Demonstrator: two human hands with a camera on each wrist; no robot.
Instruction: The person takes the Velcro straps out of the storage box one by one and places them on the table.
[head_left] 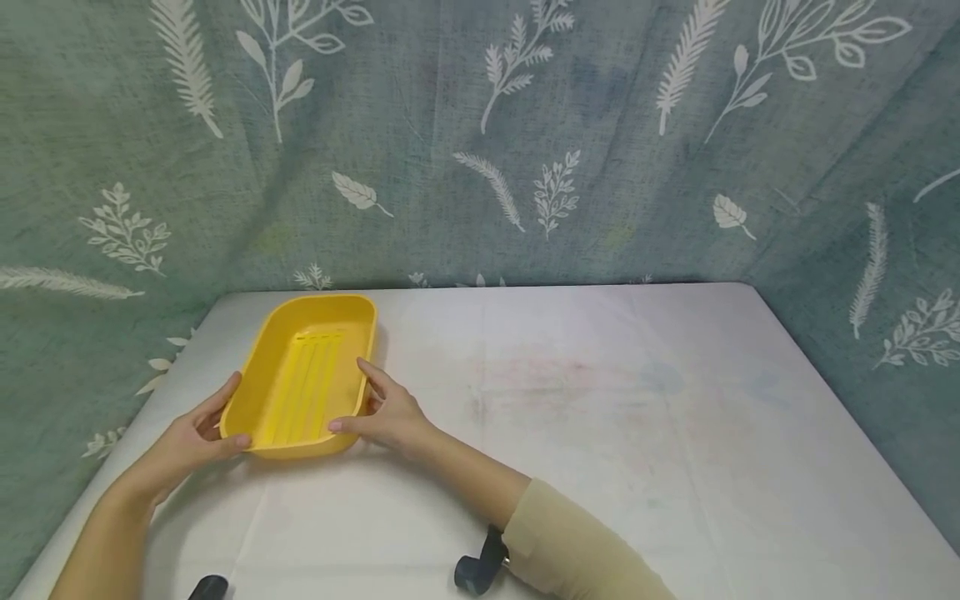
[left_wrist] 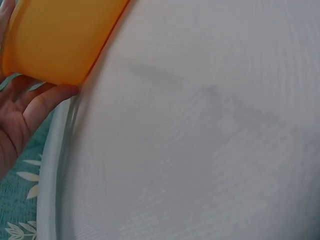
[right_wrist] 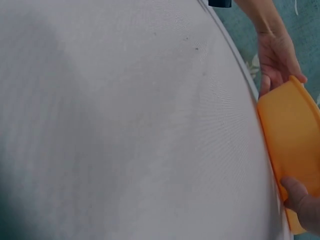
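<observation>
A yellow plastic tray [head_left: 258, 367] with rounded corners and a slotted bottom is at the far left of the white table, set at a slight angle. My left hand [head_left: 191, 442] holds its near left corner, thumb at the near rim and fingers along the left side. At the right side, my right hand [head_left: 393, 421] grips the wall, with the thumb by the near rim and the index finger stretched along the edge. In the left wrist view, fingertips of the left hand [left_wrist: 30, 115] reach under the tray's [left_wrist: 60, 45] lower edge. The right wrist view shows both hands on the tray [right_wrist: 290, 135].
The white table [head_left: 637, 450] stretches to the right, with faint stains on its cover. Green-blue cloth with white leaf prints [head_left: 465, 183] hangs behind and beside it. Black wrist-camera parts [head_left: 480, 571] show near the front edge by the right sleeve [head_left: 577, 542].
</observation>
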